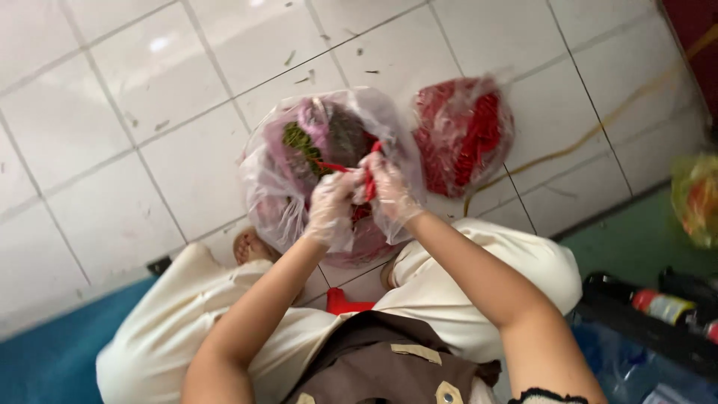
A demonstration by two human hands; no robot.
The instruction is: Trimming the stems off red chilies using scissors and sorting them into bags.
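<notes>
We hold one red chilli (357, 173) between both gloved hands over the open bag (299, 187): our left hand (333, 209) pinches the stem end, our right hand (389, 191) grips the body. To do this well, it seems best to keep the pinch close to the stem and stay above the bag's mouth, so scraps fall inside. The second bag (464, 135), full of red chillies, lies just beside it to the right. Bare tiles (149, 112) lie open ahead and left; our knees crowd the near side.
</notes>
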